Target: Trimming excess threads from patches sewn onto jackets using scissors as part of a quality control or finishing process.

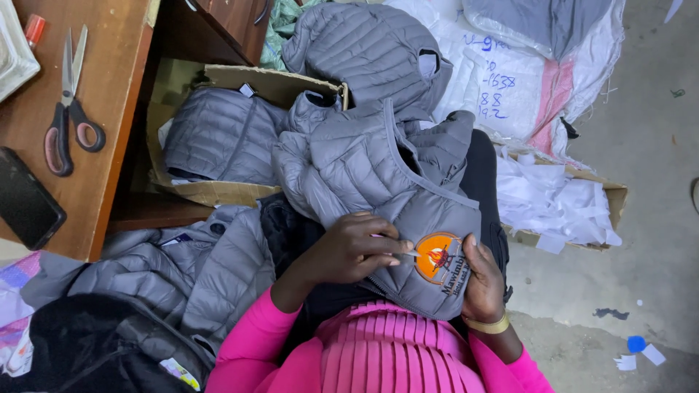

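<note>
a grey quilted jacket (378, 175) lies across the person's lap, its chest panel with a round orange badge (437, 257) turned up. the weight of the jacket hangs off toward the cardboard box (218, 191) of more grey jackets, so it could slide and drag the badge out from under the hands. the right hand (482, 280) is curled around the jacket's edge just beside the badge, gripping the fabric; if that grip slackens, the panel may wrinkle. the left hand (354, 247) is closed in a pinch on a thin pale tool (403, 251), its tip touching the badge's left rim. whether it is a needle or a pick cannot be told. a slip there could snag the thin shell or prick the right thumb, which sits close. scissors (67, 109) lie well apart on the wooden table (109, 80).
</note>
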